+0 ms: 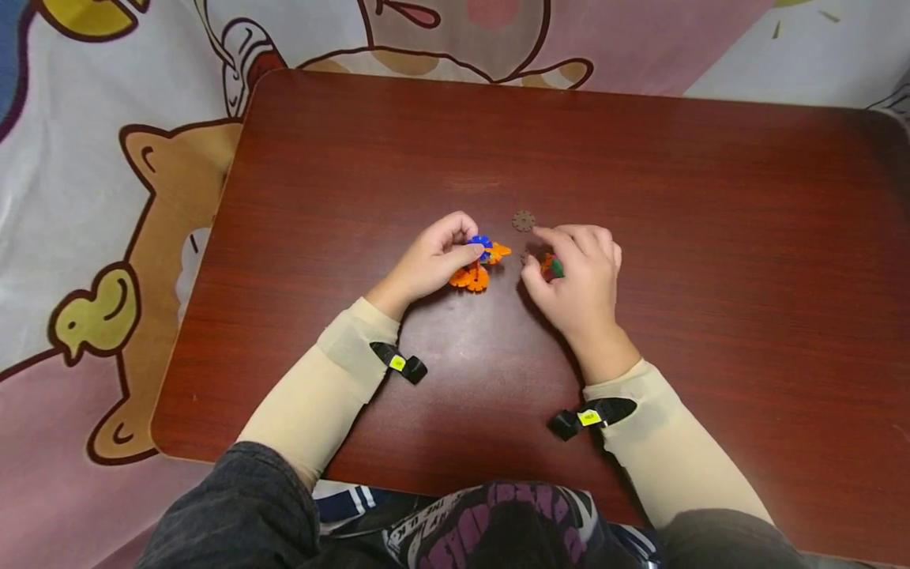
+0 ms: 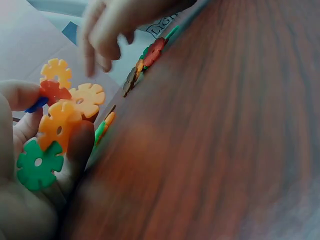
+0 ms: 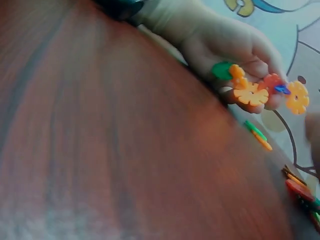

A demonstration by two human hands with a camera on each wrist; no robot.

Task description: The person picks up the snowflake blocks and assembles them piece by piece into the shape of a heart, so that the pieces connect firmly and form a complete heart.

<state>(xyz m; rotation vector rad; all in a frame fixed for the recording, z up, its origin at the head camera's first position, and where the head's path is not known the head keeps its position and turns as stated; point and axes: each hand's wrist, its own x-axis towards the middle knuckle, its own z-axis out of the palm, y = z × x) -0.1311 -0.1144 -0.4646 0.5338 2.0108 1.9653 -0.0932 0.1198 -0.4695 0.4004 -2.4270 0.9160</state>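
Note:
My left hand pinches a small assembly of notched plastic discs between thumb and fingers, over the table's middle. In the left wrist view it shows orange discs, a red disc and a green disc, joined at their slots. A bit of blue sticks out by the fingertips in the right wrist view. My right hand hovers, fingers loosely bent and thumb apart, over loose discs. Nothing shows in its grasp. A brown disc lies just beyond its index finger.
The loose discs form a low pile with a red disc on it. Another green disc lies with an orange one near my left hand. Cartoon-print cloth borders the reddish-brown table at the back and left.

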